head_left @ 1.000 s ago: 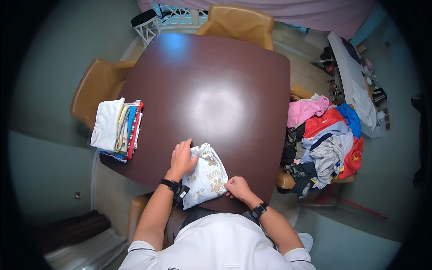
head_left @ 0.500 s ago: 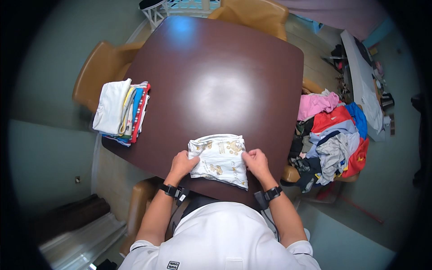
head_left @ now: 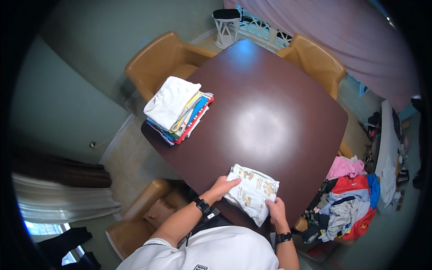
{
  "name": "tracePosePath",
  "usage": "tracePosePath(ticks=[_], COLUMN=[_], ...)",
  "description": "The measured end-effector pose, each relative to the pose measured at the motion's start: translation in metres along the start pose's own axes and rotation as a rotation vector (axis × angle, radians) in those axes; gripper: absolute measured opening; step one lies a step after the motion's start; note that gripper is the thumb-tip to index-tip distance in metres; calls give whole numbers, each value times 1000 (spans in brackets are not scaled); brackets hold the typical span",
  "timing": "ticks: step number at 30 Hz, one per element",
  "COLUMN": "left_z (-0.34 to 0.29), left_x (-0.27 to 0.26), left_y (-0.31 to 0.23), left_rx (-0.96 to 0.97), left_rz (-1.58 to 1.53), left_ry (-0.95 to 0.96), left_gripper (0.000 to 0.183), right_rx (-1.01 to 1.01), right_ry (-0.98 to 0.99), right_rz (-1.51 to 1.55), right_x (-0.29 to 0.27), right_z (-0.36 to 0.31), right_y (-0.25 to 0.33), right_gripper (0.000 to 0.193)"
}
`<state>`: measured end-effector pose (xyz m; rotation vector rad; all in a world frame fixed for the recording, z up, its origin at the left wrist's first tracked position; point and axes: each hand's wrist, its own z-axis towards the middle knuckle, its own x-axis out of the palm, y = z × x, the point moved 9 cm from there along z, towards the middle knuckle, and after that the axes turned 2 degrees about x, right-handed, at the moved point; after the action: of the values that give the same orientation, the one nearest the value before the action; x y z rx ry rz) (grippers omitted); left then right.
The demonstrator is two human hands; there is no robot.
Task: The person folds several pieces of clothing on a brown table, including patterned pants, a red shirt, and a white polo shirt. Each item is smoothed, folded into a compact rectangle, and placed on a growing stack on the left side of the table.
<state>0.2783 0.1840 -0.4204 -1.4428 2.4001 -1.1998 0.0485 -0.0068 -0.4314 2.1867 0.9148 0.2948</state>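
Observation:
A folded white garment with a brownish-gold print (head_left: 252,191) is between my hands at the near edge of the table. My left hand (head_left: 220,187) grips its left side, thumb on top and the other fingers underneath. On the right side, near the lower corner, my right hand (head_left: 276,210) pinches the cloth. To the far left on the table stands a stack of folded clothes (head_left: 177,110), with a white piece on top and blue, yellow, grey and red-striped layers below.
The dark brown table (head_left: 288,103) has rounded corners. A heap of loose clothes (head_left: 346,202), pink, red, grey and blue, lies on a seat to the right. Tan armchairs (head_left: 166,58) stand around the table. A stool with a black seat (head_left: 226,15) is at the back.
My view has turned left toward the stack, so the table appears rotated. Both hands still hold the folded garment, which now looks tilted, its right side lower.

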Motion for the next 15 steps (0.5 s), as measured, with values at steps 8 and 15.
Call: tracePosePath(ticks=[8,15], left_z=[10,8], left_x=[-18,-24], left_y=[4,-34], left_rx=[69,307], left_rz=[132,379], left_ry=[-5,-125], left_gripper=[38,58], right_rx=[-116,-190], right_ry=[-6,-201], right_rz=[-330,-471], right_x=[-1,-13], right_z=[-4,27], right_y=[3,46], right_gripper=[35,58])
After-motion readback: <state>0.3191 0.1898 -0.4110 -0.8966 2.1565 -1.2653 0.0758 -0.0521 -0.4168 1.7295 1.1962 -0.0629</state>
